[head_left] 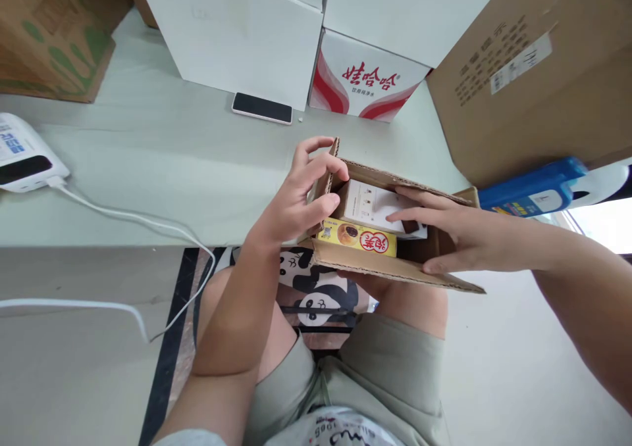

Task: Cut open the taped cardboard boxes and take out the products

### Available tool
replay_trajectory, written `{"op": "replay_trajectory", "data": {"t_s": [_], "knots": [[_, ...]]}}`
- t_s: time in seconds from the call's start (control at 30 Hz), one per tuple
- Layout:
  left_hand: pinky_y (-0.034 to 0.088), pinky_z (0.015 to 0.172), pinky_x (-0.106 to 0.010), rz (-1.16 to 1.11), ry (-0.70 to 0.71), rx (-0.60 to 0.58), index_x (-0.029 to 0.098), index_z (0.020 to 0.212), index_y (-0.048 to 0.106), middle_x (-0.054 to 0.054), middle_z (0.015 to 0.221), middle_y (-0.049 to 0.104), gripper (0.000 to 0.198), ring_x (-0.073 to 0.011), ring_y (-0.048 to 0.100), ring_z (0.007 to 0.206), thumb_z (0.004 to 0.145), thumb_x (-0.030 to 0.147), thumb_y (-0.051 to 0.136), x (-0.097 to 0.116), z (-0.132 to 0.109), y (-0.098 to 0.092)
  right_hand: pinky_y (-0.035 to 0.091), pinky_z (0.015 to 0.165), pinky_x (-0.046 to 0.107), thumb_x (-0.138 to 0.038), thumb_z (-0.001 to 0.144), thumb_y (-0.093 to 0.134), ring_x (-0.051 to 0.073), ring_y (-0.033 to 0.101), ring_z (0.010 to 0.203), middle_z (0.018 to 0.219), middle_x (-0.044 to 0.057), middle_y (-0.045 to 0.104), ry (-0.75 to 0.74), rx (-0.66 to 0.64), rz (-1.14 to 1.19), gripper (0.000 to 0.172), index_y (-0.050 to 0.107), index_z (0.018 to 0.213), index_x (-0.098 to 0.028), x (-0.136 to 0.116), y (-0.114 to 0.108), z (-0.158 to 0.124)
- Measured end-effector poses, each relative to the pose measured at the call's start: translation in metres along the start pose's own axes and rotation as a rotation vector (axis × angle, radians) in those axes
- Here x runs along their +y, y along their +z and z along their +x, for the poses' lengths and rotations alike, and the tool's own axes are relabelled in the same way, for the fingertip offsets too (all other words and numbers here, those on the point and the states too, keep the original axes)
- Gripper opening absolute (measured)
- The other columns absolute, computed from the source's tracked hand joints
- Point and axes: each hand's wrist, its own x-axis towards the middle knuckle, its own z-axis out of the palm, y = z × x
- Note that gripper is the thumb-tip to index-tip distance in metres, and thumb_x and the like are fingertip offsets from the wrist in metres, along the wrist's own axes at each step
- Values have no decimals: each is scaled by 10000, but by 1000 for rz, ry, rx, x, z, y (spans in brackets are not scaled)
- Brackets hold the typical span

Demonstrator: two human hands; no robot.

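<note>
A small open cardboard box (355,259) sits at the table's front edge, partly over my lap. Inside it lie a white printed carton (368,202) and, along the near wall, a yellow snack box (340,233). My left hand (309,193) grips the cardboard box by its raised left flap, fingers curled over and thumb on the near side. Over the right end, my right hand (449,225) reaches in with fingers spread. Its fingertips rest on the white carton, and its thumb lies by the near wall.
Behind stand white cartons (247,31) and a red-and-white carton (365,77). A phone-like black slab (262,108) lies before them. Large brown boxes flank both sides (533,71). A blue package (536,189) is at right; a white device (29,153) with a cable is at left.
</note>
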Motion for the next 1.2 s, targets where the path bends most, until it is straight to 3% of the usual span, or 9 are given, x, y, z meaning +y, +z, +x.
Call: {"op": "replay_trajectory", "data": {"t_s": [0.1,0.2,0.4,0.57,0.73,0.8,0.97,1.1,1.2], "knots": [[456,1201,-489,-9,-9,5,327,1037,637,-86,1339,585,266,-313,375,1535,914,557,591,-3,0,1,538,1140,536,-478,882,715,370,462,1528,1688,112,410,64,26,-82,815,412,1625,-333,4,14,17],[449,1219,-479,-3,-2,53,336,1055,647,-82,1343,580,292,-307,381,1529,921,585,578,-8,1,1,536,1074,559,-448,848,739,404,563,1407,1654,145,447,135,96,-269,833,420,1608,-327,4,26,34],[472,1207,-517,66,39,79,322,1085,656,-92,1341,591,392,-329,422,1504,946,666,528,-13,2,2,483,927,482,-439,868,705,367,671,1104,1325,174,676,191,115,-471,767,449,1573,-280,-2,22,49],[458,1217,-594,104,53,51,325,1164,670,-97,1544,487,465,-385,394,1546,901,704,616,8,-3,-3,436,932,483,-408,864,666,371,652,1104,1202,165,699,212,160,-406,687,489,1511,-260,-2,20,48],[428,1239,-663,208,56,-142,327,1077,719,-40,1703,283,526,-449,258,1616,705,673,857,31,-16,-5,480,907,446,-351,770,706,352,642,1099,1223,140,661,248,266,-217,709,514,1447,-265,3,15,44],[428,1240,-667,254,30,-177,312,1037,736,-26,1717,244,436,-450,252,1619,728,584,879,30,-18,-3,506,891,441,-334,755,703,354,642,1118,1275,146,641,260,326,-168,699,523,1426,-253,7,10,43],[418,1263,-620,347,-20,-27,297,1085,725,-53,1654,344,210,-392,355,1581,896,387,746,5,-13,1,532,953,536,-314,731,671,397,618,1195,1317,159,627,260,424,-131,690,524,1399,-227,21,-8,53],[497,1210,-511,364,-84,146,254,1172,676,-126,1516,482,271,-344,514,1450,923,360,699,-14,-3,4,521,1019,625,-332,650,695,431,594,1228,1306,158,610,221,529,-152,777,521,1401,-240,33,-37,55],[524,1162,-483,333,-132,206,242,1237,650,-136,1419,534,369,-321,541,1408,892,354,720,-21,1,10,462,1115,665,-345,688,704,460,517,1345,1364,154,574,182,685,-241,741,542,1409,-288,30,-64,37]]}}
